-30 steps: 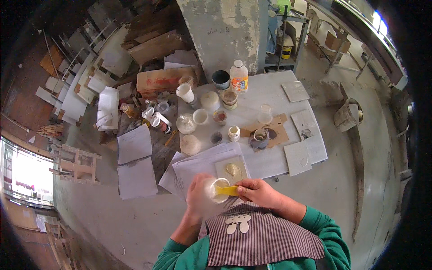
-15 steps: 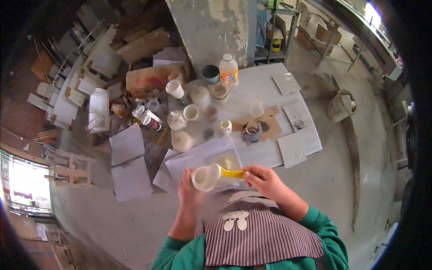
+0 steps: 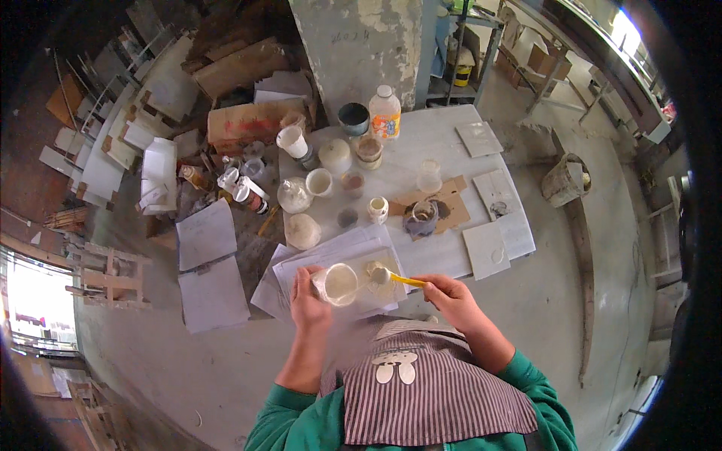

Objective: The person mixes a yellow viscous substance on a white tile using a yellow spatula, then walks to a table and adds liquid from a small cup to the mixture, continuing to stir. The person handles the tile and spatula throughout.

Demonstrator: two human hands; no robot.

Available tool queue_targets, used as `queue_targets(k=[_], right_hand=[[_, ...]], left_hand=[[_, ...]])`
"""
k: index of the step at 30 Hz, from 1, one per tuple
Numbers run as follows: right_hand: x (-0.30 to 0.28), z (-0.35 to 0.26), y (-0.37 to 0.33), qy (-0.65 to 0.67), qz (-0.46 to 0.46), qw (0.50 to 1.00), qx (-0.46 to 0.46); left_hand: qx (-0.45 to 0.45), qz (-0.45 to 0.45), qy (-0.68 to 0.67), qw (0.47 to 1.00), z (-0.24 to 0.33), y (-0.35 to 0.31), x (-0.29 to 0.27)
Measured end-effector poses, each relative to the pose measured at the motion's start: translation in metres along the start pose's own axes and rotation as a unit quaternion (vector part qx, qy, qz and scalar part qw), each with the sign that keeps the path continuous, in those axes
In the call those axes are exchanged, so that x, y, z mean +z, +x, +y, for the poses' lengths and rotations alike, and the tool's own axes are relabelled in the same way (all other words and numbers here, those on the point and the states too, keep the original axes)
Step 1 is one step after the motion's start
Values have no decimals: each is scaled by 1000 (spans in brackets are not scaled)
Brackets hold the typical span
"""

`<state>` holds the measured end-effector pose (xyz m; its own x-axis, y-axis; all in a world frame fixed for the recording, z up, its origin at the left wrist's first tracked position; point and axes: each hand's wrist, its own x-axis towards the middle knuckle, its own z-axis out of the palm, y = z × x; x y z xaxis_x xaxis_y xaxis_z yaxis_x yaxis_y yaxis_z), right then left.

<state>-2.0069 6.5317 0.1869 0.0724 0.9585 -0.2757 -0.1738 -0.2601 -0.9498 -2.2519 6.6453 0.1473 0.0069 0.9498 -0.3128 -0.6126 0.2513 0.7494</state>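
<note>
My left hand [image 3: 310,302] is closed around a whitish cup [image 3: 336,285], tilted so its pale, creamy inside shows. In my right hand [image 3: 445,295] is the thin end of a yellow-handled tool [image 3: 407,280]. Its rounded end [image 3: 381,276] is coated whitish and sits just right of the cup's rim, apart from it; whether it is a spoon or a brush I cannot tell. Both hands are above the near table edge, over loose white paper sheets [image 3: 331,255]. A pale, roundish patch on the sheets is partly hidden behind the tool.
Several cups, jars and pale round lumps [image 3: 303,231] crowd the table's left side, near a bottle with an orange label [image 3: 385,113]. A dark, smeared cup [image 3: 421,217] sits on brown cardboard [image 3: 453,203]. White tiles [image 3: 486,250] line the right edge. A bucket [image 3: 566,180] stands on the floor.
The cup and the tool's coated end, overlapping before, are now apart. My left hand has risen slightly up and left with the cup; my right hand has shifted right with the tool.
</note>
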Motion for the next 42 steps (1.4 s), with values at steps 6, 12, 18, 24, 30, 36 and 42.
queue_targets(k=[6, 12, 18, 24, 30, 36, 42], right_hand=[[-1, 62, 21, -222, 55, 973, -30], [6, 99, 36, -371, 78, 924, -54], [21, 125, 42, -413, 103, 901, -77], [29, 124, 44, -468, 53, 882, -16], [39, 116, 50, -488, 29, 873, -7], [42, 116, 51, -461, 44, 886, -13], [37, 118, 45, -454, 51, 888, 42]], left_hand=[[-75, -69, -89, 991, 13, -7, 3], [-145, -105, -133, 975, 20, -1, -14], [-265, -17, -216, 940, 23, 2, -44], [-295, -25, -172, 940, 14, 9, -64], [-310, -25, -109, 944, 1, 13, -71], [-280, -147, -99, 943, 6, 8, -60], [-242, -286, -46, 926, 12, 18, -43]])
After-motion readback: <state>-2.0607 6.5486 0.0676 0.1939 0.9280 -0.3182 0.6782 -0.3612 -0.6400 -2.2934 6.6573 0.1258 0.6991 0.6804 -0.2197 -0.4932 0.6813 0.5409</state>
